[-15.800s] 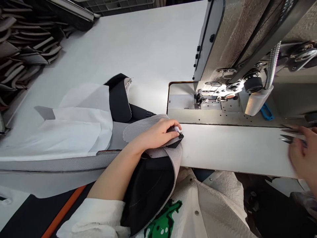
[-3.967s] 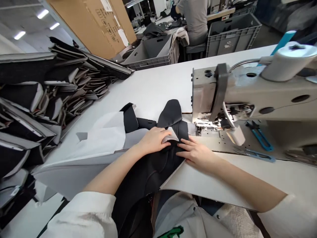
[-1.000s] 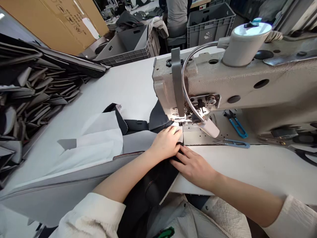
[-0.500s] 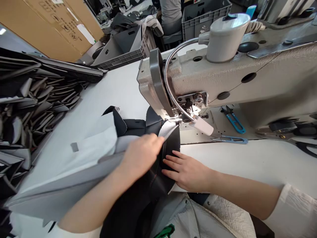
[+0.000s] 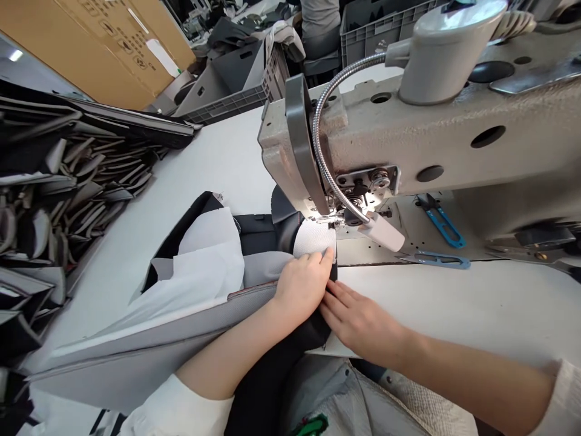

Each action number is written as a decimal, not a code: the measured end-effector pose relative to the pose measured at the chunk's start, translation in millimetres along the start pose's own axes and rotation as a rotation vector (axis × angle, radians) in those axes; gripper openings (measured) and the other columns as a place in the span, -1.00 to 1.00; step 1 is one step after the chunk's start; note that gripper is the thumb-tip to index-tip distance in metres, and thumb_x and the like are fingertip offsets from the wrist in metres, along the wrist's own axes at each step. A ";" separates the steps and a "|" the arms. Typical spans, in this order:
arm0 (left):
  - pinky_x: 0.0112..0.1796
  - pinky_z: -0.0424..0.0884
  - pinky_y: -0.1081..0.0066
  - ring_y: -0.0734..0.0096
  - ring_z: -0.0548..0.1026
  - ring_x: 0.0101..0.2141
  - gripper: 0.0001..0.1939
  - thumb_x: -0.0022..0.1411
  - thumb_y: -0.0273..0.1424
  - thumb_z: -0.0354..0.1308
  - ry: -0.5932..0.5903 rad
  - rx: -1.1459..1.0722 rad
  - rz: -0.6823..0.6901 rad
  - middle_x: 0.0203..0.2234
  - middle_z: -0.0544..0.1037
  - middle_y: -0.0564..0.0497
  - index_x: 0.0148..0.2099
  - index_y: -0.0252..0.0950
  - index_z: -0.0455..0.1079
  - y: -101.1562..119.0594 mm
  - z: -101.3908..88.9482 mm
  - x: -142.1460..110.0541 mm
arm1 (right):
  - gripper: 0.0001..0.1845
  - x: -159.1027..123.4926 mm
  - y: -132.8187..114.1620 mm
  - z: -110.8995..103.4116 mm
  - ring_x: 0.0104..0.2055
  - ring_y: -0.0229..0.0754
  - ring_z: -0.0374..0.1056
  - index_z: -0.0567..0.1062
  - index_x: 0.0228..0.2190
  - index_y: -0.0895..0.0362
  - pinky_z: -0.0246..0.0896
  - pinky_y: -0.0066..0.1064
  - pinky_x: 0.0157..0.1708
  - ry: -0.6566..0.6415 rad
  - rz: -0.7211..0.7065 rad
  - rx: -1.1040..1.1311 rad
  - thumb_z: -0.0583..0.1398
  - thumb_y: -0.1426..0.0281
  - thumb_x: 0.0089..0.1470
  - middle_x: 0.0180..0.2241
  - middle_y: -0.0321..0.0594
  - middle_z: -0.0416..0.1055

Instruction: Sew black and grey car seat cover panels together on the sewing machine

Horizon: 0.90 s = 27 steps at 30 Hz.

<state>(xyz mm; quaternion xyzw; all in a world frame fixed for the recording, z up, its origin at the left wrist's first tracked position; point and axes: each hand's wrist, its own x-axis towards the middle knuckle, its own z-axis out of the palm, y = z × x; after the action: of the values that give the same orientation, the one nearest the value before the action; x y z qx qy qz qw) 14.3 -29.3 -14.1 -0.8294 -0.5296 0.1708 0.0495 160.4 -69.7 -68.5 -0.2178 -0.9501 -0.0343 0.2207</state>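
A piece of black sewn cover material [image 5: 255, 233] with a pale backing runs under the presser-foot area of the sewing machine [image 5: 363, 136]. My left hand [image 5: 305, 278] is closed on the cover near its white backing [image 5: 313, 236], just in front of the needle area. Its thumb and index finger lie at the right edge. Close beside it, my right hand [image 5: 358, 321] rests stretched fingers against the cover's edge; its thumb is hidden. Grey and white lining [image 5: 209, 260] spreads to the left of my hands, and a black part hangs toward my lap.
Blue thread snips [image 5: 442, 225] and a second pair of snips [image 5: 438, 260] lie right of the needle. Scissors [image 5: 531, 254] are further right. Stacked fabric pieces [image 5: 100, 169] fill the left. Behind stand a cardboard box [image 5: 109, 48], a grey crate [image 5: 227, 100] and a seated person [image 5: 320, 24].
My left hand has moved right and turned the white backing flatter at the machine. The right hand's fingers have drawn together beside it. The lining has shifted right, and the view has moved slightly.
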 end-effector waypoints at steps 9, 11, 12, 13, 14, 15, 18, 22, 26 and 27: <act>-0.38 0.38 0.35 0.25 0.44 -0.28 -0.73 0.24 -0.51 -0.03 0.104 -0.015 -0.008 -0.25 0.44 -0.06 -0.01 -0.26 0.32 -11.5 -1.2 36.1 | -0.61 10.0 34.8 12.1 0.10 0.10 0.22 0.40 -0.04 0.41 0.21 -0.15 0.06 -0.020 0.021 -0.021 0.05 0.58 0.09 0.01 0.12 0.34; -0.31 0.40 0.31 0.21 0.42 -0.22 -0.75 0.25 -0.50 -0.05 0.133 -0.017 0.006 -0.19 0.43 -0.09 -0.05 -0.27 0.35 -12.1 -2.2 40.7 | -0.60 12.5 41.0 15.6 0.12 0.11 0.18 0.38 -0.02 0.43 0.19 -0.15 0.08 -0.022 0.033 -0.012 0.04 0.58 0.10 0.03 0.14 0.31; -0.26 0.40 0.30 0.20 0.40 -0.18 -0.75 0.26 -0.51 -0.06 0.140 -0.031 0.009 -0.17 0.43 -0.10 -0.06 -0.28 0.35 -12.9 -4.1 41.3 | -0.59 13.4 43.3 17.2 0.14 0.12 0.16 0.37 -0.01 0.45 0.17 -0.14 0.10 -0.021 0.043 -0.003 0.03 0.58 0.10 0.04 0.16 0.29; -0.21 0.39 0.30 0.20 0.39 -0.14 -0.74 0.26 -0.51 -0.06 0.137 -0.061 0.013 -0.15 0.43 -0.11 -0.06 -0.29 0.35 -15.1 -6.8 40.5 | -0.57 14.0 45.1 18.6 0.15 0.13 0.13 0.35 0.00 0.48 0.15 -0.14 0.11 -0.020 0.054 0.009 0.03 0.57 0.10 0.05 0.18 0.27; -0.14 0.37 0.31 0.21 0.37 -0.10 -0.73 0.25 -0.51 -0.05 0.124 -0.114 0.026 -0.11 0.42 -0.11 -0.03 -0.30 0.35 -19.3 -10.4 38.5 | -0.56 14.5 46.3 19.5 0.16 0.14 0.11 0.33 0.01 0.50 0.13 -0.13 0.13 -0.022 0.066 0.023 0.03 0.56 0.10 0.06 0.20 0.26; -0.08 0.33 0.34 0.24 0.34 -0.05 -0.72 0.26 -0.48 -0.04 0.098 -0.185 0.053 -0.06 0.40 -0.11 0.00 -0.30 0.34 -26.5 -14.5 35.6 | -0.55 14.7 47.0 20.0 0.17 0.15 0.09 0.32 0.02 0.51 0.11 -0.13 0.14 -0.025 0.073 0.039 0.03 0.55 0.10 0.06 0.21 0.25; 0.05 0.21 0.37 0.31 0.27 0.06 -0.64 0.31 -0.26 -0.12 -0.002 -0.399 0.088 0.06 0.32 -0.05 0.06 -0.25 0.31 -66.3 -24.2 26.0 | -0.54 14.7 47.3 18.5 0.18 0.15 0.07 0.33 0.02 0.51 0.10 -0.11 0.14 -0.035 0.082 0.084 0.04 0.53 0.10 0.06 0.22 0.25; 0.00 0.20 0.18 0.14 0.34 -0.04 -0.44 0.27 -0.04 -0.26 -0.146 -0.302 -0.241 -0.11 0.44 -0.15 -0.15 -0.34 0.42 -129.0 -19.3 23.2 | -0.56 14.0 46.1 12.6 0.19 0.10 0.08 0.36 -0.01 0.49 0.12 -0.11 0.13 -0.026 0.108 0.149 0.06 0.51 0.09 0.06 0.22 0.25; -0.26 0.29 0.34 0.25 0.41 -0.30 -0.37 0.24 0.03 -0.28 -0.273 -0.376 -0.208 -0.33 0.46 -0.11 -0.34 -0.37 0.40 -135.0 -12.3 18.5 | -0.55 12.9 45.5 9.8 0.18 0.09 0.09 0.37 -0.01 0.47 0.15 -0.12 0.12 -0.017 0.141 0.190 0.05 0.53 0.07 0.06 0.18 0.27; -0.36 0.27 0.41 0.33 0.40 -0.38 -0.41 0.24 0.02 -0.26 -0.253 -0.451 -0.155 -0.41 0.45 -0.06 -0.36 -0.35 0.37 -126.6 -13.3 13.9 | -0.55 12.8 45.5 9.9 0.18 0.08 0.09 0.36 0.00 0.46 0.16 -0.12 0.11 -0.011 0.143 0.195 0.04 0.53 0.06 0.06 0.17 0.27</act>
<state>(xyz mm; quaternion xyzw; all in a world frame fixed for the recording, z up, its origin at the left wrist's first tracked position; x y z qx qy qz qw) -85.0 39.5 28.4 -0.7484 -0.6183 0.1465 -0.1900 165.7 -22.0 -73.2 -0.2626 -0.9322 0.0756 0.2374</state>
